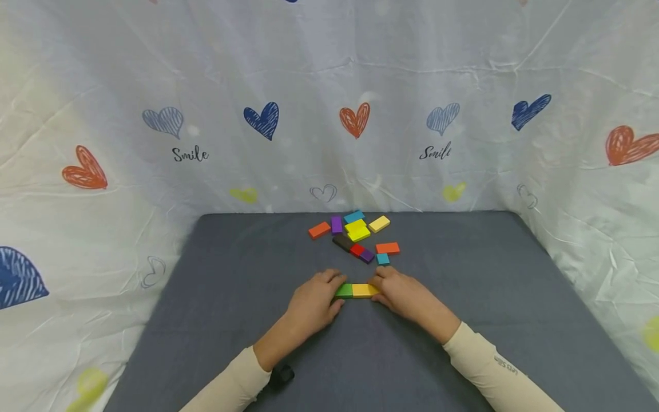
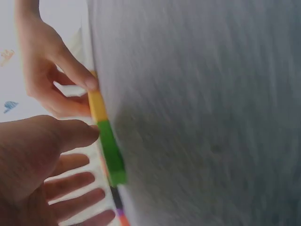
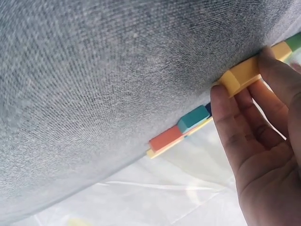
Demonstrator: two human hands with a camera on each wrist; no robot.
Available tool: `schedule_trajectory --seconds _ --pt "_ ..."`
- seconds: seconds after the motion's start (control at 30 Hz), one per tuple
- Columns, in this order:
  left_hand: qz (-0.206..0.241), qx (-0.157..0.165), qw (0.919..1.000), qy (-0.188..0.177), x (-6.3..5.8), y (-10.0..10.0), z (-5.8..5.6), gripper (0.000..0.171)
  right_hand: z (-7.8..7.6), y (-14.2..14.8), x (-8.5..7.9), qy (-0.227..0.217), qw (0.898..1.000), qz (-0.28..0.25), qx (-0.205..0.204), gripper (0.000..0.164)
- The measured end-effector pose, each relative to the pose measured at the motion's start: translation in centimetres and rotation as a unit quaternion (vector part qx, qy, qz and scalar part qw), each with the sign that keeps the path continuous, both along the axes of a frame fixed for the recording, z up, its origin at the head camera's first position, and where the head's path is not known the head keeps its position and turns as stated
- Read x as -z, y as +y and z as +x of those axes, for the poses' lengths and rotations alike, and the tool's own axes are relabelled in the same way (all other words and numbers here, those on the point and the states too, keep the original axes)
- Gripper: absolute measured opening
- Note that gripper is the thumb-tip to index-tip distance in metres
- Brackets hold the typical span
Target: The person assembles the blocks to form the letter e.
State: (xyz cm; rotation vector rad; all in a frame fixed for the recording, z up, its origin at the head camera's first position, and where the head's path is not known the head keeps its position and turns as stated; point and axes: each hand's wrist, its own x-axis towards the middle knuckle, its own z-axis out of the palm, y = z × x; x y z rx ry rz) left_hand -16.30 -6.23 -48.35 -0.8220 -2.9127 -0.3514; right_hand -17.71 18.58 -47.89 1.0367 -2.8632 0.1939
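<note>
A green block (image 1: 344, 290) and a yellow-orange block (image 1: 362, 290) lie end to end in a row on the dark grey cloth. My right hand (image 1: 403, 293) pinches the yellow-orange block (image 3: 242, 75) at its right end, thumb on the near side and fingers on the far side. At the row's left end, my left hand (image 1: 315, 302) surrounds the green block (image 2: 111, 153) with fingers spread and fairly straight. Its thumb tip is close to the green block in the left wrist view; whether it touches cannot be made out.
Beyond the hands lies a loose group of blocks, including a black one (image 1: 342, 242), a red one (image 1: 357, 250), a blue one (image 1: 382, 259), an orange one (image 1: 388, 248) and a pale yellow one (image 1: 379, 224). A small black object (image 1: 281, 376) sits by the left forearm. A printed white curtain (image 1: 329, 86) stands behind.
</note>
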Motion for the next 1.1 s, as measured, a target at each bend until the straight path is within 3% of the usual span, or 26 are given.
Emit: schedule_trajectory --seconds 0.3,0.43,0.57,0.7,0.93,1.1 --pt "-0.084 -0.013 0.9912 0.101 -0.4 1.9 3.6 0.058 -0.1 0.1 0.4 0.008 1.0 -0.006 -0.002 0.029" --pt "-0.12 -0.032 0.9811 0.148 -0.5 2.4 4.2 0.054 -0.1 0.1 0.5 0.008 1.0 -0.009 -0.002 0.03" --pt "-0.129 -0.047 0.9759 0.169 -0.8 2.8 4.4 0.051 -0.1 0.1 0.4 0.005 1.0 -0.008 0.0 0.031" --pt "-0.13 -0.061 0.9763 0.162 -0.6 3.4 4.4 0.055 -0.1 0.1 0.3 -0.004 1.0 -0.004 0.007 0.032" --pt "-0.156 -0.086 0.9796 0.092 -0.1 4.5 4.9 0.063 -0.1 0.2 0.6 -0.003 1.0 0.0 0.006 0.032" --pt "-0.163 -0.092 0.9794 0.076 -0.1 5.0 4.9 0.063 -0.2 0.1 0.5 0.006 1.0 -0.001 0.001 0.032"
